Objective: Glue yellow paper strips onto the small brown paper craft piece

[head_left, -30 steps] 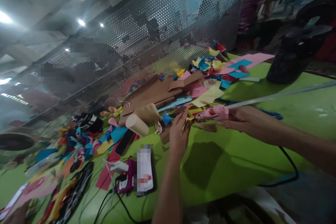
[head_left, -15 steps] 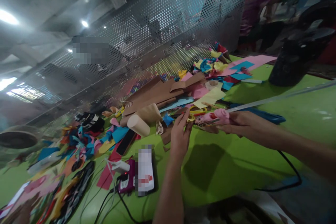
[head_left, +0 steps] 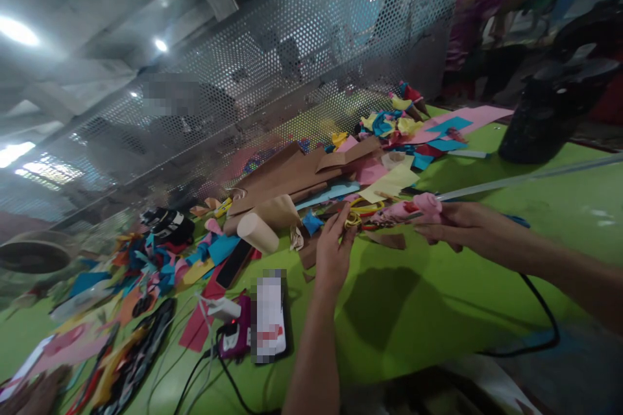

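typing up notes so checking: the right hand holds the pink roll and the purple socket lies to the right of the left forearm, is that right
Not quite: the head view shows the purple socket to the left of the left forearm. The right hand does hold the pink roll.

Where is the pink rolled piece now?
In the head view, right of centre, the pink rolled piece is between the left hand and the right hand, which holds it.
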`<state>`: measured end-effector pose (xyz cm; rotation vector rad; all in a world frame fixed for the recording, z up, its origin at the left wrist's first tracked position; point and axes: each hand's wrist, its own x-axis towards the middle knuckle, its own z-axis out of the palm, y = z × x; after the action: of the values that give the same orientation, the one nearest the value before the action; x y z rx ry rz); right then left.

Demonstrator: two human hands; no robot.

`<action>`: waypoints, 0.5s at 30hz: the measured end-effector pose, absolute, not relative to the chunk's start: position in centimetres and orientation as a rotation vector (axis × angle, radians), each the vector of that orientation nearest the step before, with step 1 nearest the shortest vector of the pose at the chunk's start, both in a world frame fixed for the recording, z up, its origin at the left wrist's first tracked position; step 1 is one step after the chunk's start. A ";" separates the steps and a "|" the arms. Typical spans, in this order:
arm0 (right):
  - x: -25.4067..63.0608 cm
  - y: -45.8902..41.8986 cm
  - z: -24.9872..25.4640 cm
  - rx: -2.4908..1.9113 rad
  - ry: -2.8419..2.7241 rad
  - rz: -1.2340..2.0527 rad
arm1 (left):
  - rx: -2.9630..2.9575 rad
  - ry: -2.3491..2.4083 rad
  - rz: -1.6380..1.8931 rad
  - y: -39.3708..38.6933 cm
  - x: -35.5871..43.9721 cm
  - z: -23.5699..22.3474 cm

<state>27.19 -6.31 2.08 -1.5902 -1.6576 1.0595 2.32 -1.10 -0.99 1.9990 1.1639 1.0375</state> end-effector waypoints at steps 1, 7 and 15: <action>27.3 -6.3 1.9 -1.580 -1.617 1.079 | 1.990 1.164 1.037 -1.1 2.3 -1.0; 28.7 -5.5 1.1 -1.543 -1.395 1.164 | 1.951 1.162 1.005 -1.1 2.2 -0.8; 33.5 -3.8 -0.9 -1.626 -0.989 0.911 | 1.894 1.116 0.988 -1.0 2.1 -0.7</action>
<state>33.47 -3.83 -0.86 -1.6256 -0.9890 0.9111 2.07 -0.96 -0.71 1.8940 1.1165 0.9880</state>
